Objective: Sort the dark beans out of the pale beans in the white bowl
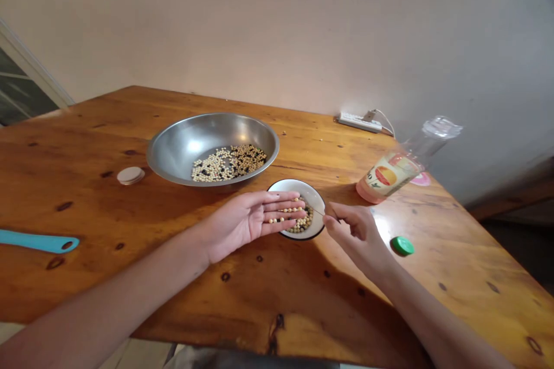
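Note:
My left hand (251,216) lies palm up with its fingers stretched out over a small white bowl with a dark rim (318,199). Small cream beads (281,220) rest along its fingers in rows. More cream and dark beads (306,222) are in the bowl, partly hidden by the fingers. At the bowl's right edge, my right hand (355,236) is closed in a pinch on a thin strand (319,213) that points toward the left fingertips. Whether it is a needle, wire or thread I cannot tell.
Behind stands a wide steel basin (173,153) holding many cream and black beads (229,162). Around lie a white lid (130,175), a blue handle (38,240), a green cap (402,245), a tilted bottle with an orange label (389,176) and a power strip (359,121) by the wall.

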`<state>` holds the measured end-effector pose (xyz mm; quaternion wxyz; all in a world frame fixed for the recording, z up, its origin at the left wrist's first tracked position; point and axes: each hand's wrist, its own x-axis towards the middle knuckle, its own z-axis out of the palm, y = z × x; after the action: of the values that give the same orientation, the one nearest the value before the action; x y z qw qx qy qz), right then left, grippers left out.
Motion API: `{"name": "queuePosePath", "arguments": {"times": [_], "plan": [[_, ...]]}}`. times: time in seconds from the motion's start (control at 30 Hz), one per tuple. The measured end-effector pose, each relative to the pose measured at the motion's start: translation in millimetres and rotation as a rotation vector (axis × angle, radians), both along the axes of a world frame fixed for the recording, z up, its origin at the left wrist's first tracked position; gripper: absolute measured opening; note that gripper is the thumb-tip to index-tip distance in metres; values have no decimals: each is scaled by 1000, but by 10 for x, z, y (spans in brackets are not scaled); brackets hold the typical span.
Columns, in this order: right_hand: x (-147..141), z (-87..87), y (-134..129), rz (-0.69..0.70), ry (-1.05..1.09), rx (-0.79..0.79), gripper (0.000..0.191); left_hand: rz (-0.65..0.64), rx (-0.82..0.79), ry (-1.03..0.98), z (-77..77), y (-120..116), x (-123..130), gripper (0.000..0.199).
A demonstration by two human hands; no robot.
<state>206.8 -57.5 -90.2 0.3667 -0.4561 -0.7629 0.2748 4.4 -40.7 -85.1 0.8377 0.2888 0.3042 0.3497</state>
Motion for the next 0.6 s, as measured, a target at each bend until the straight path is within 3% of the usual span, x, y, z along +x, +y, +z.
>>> {"name": "queuePosePath", "arguments": {"times": [0.23,0.6], "plan": [[26,-24,25,41,101,-170,31,8,54,38,6,-19,21,31],[3,-8,2,34,91,-195,28,23,115,64,-4,-45,21,28]]}}
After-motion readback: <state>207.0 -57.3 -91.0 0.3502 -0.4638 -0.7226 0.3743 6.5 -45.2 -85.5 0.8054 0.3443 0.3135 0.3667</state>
